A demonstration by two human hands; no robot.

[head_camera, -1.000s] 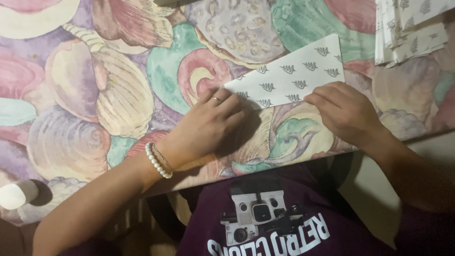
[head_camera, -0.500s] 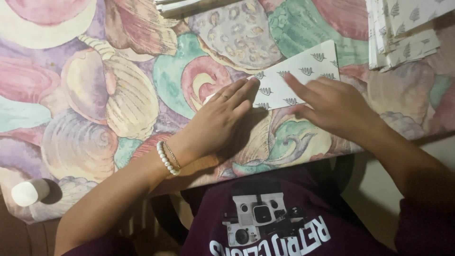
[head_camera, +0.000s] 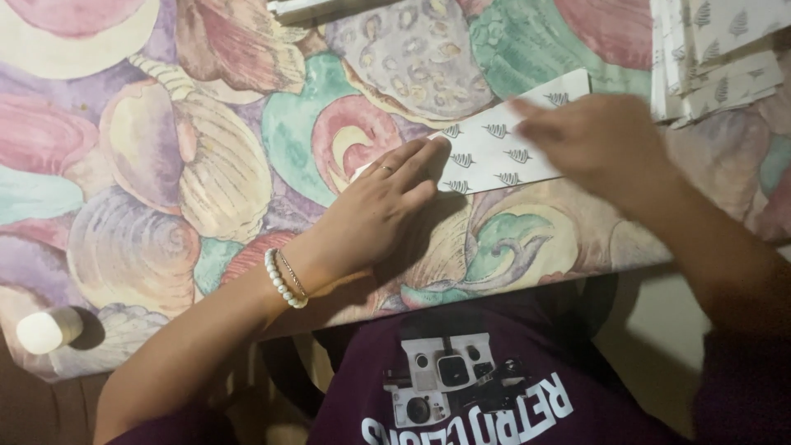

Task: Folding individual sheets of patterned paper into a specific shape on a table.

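Frame centre: white leaf-printed paper strip (head_camera: 503, 136) flat on shell-patterned worktop (head_camera: 165, 165). Left hand (head_camera: 381, 206) flat, fingers extended, pressing strip's left end. Right hand (head_camera: 597, 140) blurred over right end; grip indeterminable. Similar paper stack (head_camera: 713, 49) upper right.

Looks like a home table: soft pastel seashell tablecloth (head_camera: 165, 165), stack of patterned papers (head_camera: 717, 58) at one corner.

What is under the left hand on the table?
The left hand lies flat on the near end of the patterned paper and the tablecloth. The covered part of the paper cannot be seen.
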